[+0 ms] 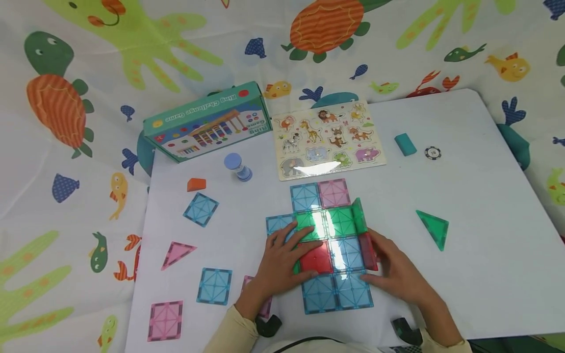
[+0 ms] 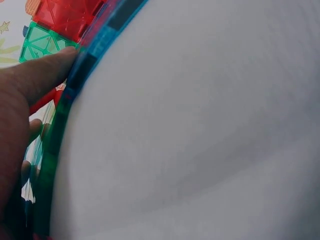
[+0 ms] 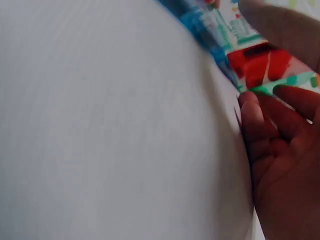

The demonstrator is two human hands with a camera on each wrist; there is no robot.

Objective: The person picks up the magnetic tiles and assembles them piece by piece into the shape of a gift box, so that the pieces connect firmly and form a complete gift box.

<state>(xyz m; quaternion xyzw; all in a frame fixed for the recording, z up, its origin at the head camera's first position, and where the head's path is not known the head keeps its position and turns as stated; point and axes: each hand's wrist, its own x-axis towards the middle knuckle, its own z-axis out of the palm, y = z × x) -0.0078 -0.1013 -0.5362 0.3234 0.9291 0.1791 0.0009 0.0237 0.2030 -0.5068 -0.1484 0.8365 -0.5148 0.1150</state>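
Magnetic tiles lie joined in a flat patch on the table, with blue tiles (image 1: 347, 254), green tiles (image 1: 341, 221), a pink tile (image 1: 334, 193) and a red tile (image 1: 315, 259). Over the patch's left part rests my left hand (image 1: 282, 262), fingers spread across the green and red tiles. Along the right edge a green tile (image 1: 359, 215) and a second red tile (image 1: 368, 251) stand up. My right hand (image 1: 399, 269) is beside that red tile, fingertips at its outer side and thumb near a lower blue tile's corner. A green upright tile (image 2: 54, 165) shows below the left hand.
Loose tiles lie left: a blue square (image 1: 214, 286), a pink square (image 1: 165, 320) and a pink triangle (image 1: 178, 254). A green triangle (image 1: 434, 230) lies right. Behind stand a game box (image 1: 209, 122) and an animal puzzle board (image 1: 328, 139). A blue hourglass-shaped piece (image 1: 238, 167) stands nearby.
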